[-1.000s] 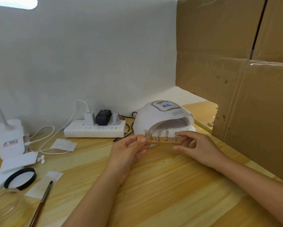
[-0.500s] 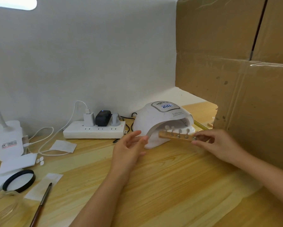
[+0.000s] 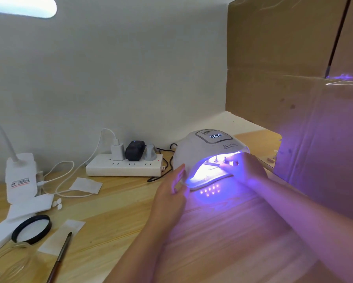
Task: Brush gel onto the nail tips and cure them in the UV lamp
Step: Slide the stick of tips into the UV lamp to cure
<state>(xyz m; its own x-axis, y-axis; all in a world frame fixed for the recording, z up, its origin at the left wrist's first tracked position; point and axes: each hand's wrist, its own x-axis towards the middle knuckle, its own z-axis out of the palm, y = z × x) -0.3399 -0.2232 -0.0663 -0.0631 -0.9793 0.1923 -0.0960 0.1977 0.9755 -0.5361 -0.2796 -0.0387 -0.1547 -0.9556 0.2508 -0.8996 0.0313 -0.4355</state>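
Glare from the lit UV lamp (image 3: 210,149) washes out its mouth, so we make out only part of the wooden strip (image 3: 216,164) of nail tips (image 3: 214,158) inside, our right hand (image 3: 247,167) pinching its near end while our left hand (image 3: 172,193) rests loose-fingered, holding nothing, against the lamp's left side. Lettering on the dome starts "SUN" (the rest blurs), the display digits (image 3: 215,136) are unreadable, and the brush (image 3: 60,257) lies cut off at the table's (image 3: 114,219) bottom left.
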